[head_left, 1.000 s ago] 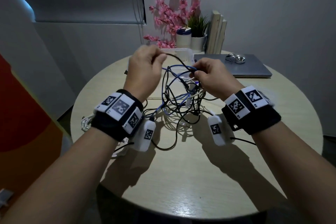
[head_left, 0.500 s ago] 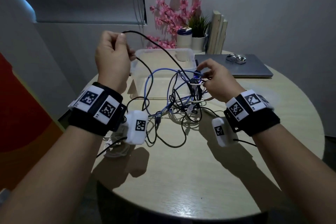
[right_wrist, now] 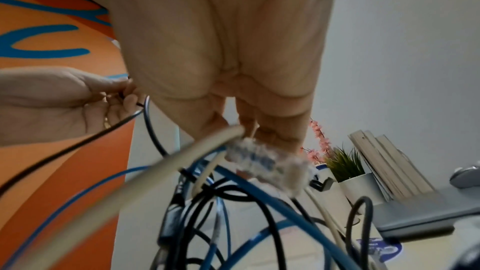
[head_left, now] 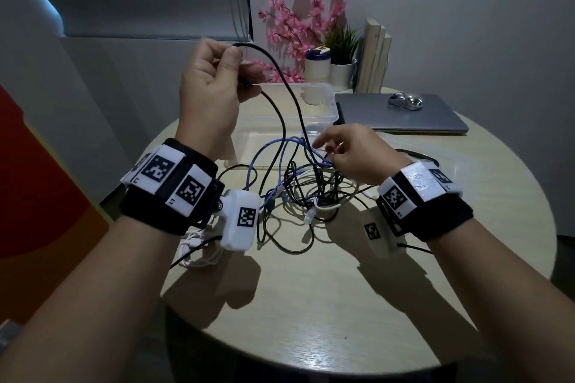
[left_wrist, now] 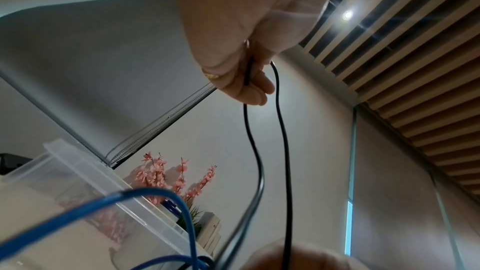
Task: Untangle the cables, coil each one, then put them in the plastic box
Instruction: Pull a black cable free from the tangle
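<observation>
A tangle of black, blue and white cables (head_left: 298, 186) lies on the round table (head_left: 342, 305). My left hand (head_left: 214, 84) is raised above the table's left side and pinches a black cable (head_left: 280, 78) (left_wrist: 281, 122), whose two strands hang down into the tangle. My right hand (head_left: 345, 155) sits low over the tangle and pinches a blue cable (head_left: 311, 149) near its clear plug (right_wrist: 262, 159). Behind the tangle stands the clear plastic box (head_left: 311, 109) (left_wrist: 78, 188), with no cable in it.
A closed grey laptop (head_left: 401, 115) with a mouse (head_left: 404, 101) on it lies at the back right. Pink flowers (head_left: 295, 25), a white cup (head_left: 317, 64), a potted plant (head_left: 342, 47) and books (head_left: 373, 59) line the far edge. A white cable bundle (head_left: 199, 246) lies under my left wrist.
My left hand went up and to the left drawing the black cable out of the tangle, then shifted back rightward, still raised. My right hand stayed low on the tangle.
</observation>
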